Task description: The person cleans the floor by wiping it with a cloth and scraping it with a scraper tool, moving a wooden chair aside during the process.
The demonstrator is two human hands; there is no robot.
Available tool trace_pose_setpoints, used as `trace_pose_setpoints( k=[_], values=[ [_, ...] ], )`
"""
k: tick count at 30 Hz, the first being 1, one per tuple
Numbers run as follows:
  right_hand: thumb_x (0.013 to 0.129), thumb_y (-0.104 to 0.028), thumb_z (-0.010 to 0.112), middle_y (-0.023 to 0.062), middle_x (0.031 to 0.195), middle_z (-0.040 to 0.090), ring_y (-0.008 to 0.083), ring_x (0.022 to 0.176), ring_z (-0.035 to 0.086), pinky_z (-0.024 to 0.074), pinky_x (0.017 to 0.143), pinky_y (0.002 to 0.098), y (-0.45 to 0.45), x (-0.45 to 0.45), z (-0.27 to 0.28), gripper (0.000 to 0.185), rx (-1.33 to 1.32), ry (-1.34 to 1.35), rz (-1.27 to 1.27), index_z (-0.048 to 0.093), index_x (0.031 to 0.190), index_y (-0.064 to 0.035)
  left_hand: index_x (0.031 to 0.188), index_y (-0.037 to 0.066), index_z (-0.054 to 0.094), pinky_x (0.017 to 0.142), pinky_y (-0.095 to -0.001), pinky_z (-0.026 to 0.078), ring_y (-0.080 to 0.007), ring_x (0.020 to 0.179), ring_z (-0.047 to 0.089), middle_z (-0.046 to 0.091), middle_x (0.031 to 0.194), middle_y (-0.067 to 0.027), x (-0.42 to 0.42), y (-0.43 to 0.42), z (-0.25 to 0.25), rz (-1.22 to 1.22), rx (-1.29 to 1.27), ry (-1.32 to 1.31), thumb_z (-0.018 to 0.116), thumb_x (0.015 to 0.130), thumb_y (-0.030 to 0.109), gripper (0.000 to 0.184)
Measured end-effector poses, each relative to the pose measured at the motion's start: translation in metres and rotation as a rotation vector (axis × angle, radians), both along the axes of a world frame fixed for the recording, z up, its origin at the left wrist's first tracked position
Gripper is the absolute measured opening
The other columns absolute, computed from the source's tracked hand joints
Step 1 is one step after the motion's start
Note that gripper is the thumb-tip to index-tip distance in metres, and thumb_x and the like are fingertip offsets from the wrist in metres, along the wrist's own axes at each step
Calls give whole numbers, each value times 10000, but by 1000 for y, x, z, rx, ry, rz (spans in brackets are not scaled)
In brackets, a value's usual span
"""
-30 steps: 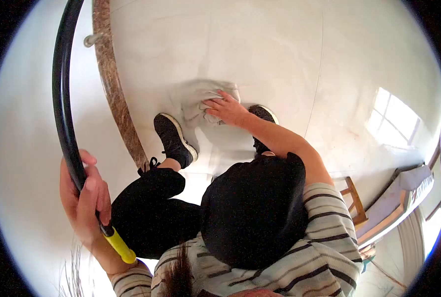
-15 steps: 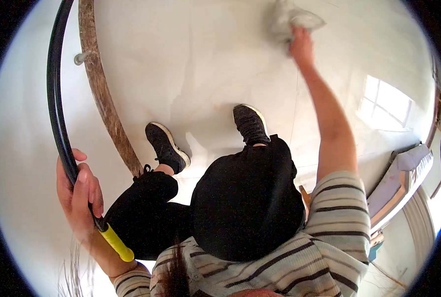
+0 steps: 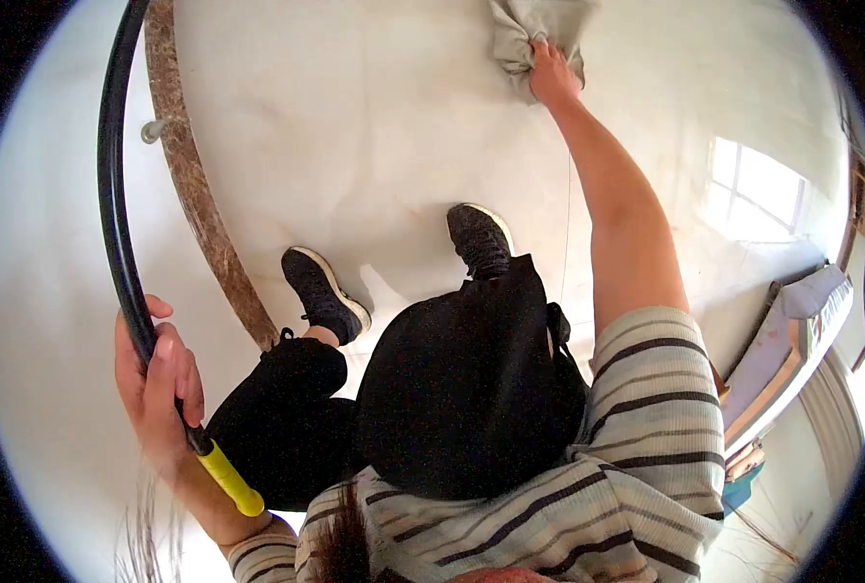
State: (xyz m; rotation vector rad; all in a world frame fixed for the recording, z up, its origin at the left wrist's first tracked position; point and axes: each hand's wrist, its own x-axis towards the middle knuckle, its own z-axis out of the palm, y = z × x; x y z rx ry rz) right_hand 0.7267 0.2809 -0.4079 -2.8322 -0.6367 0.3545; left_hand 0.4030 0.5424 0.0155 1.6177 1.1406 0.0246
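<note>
My left hand [image 3: 155, 374] is closed around a long black pole [image 3: 114, 185] with a yellow end grip [image 3: 230, 481]. The pole rises along the left side and leaves the view at the top, so its far end is hidden. At the top, right of the middle, my right hand [image 3: 555, 74] grips a crumpled grey-beige cloth [image 3: 512, 29] against the pale, glossy floor [image 3: 355, 126]. The arm is stretched far out, and the cloth's upper edge is cut off by the frame.
A brown marbled strip [image 3: 188, 175] curves down the left, with a small round doorstop-like fitting [image 3: 152, 130] beside it. My black shoes [image 3: 321, 291] stand on the floor. Toward the right edge is a pale cloth-covered piece [image 3: 778, 340] that I cannot identify.
My right hand has moved left with the cloth, which was blurred and now looks more spread out. My left hand and the pole have hardly shifted.
</note>
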Motion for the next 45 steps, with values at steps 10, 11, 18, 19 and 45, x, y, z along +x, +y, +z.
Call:
trace_pose_setpoints(
  k=[10,11,18,19,45],
  values=[
    [821,-123,515,136,1464,237,294,1327,291,331,1029,436,-110,-220,6,406,-140,139,351,492,1226,-152,1089,-7,415,293,-167,208,-20,313,260,320,511,44,2,6,3,-26,-16,-71,458,921,177,253],
    [807,-126,537,152,1443,274,313,1314,310,348,1009,460,-111,-220,1,385,-118,112,346,518,1191,-149,1093,-9,413,293,-167,212,-20,313,260,319,510,44,3,5,3,-47,-24,-74,458,921,178,258],
    [864,-145,490,142,1377,376,306,1244,388,400,941,451,6,-36,-12,319,-212,-143,202,486,1183,-148,1108,-8,409,304,-160,232,-20,320,273,329,517,44,11,-6,6,-123,-23,-56,453,923,174,264],
    [858,-123,487,149,1307,431,326,1184,435,426,902,453,23,-7,13,318,-104,49,44,483,1176,-140,1107,-8,410,308,-158,237,-20,322,274,331,520,44,11,-6,7,-115,-27,-52,448,925,172,259],
    [869,-105,464,148,1271,437,341,1166,433,428,910,464,-2,-61,45,423,-83,-92,124,465,1282,-196,1045,33,456,337,-179,227,-30,354,286,346,538,40,33,-11,29,-95,-47,-75,455,896,106,165]
  ],
)
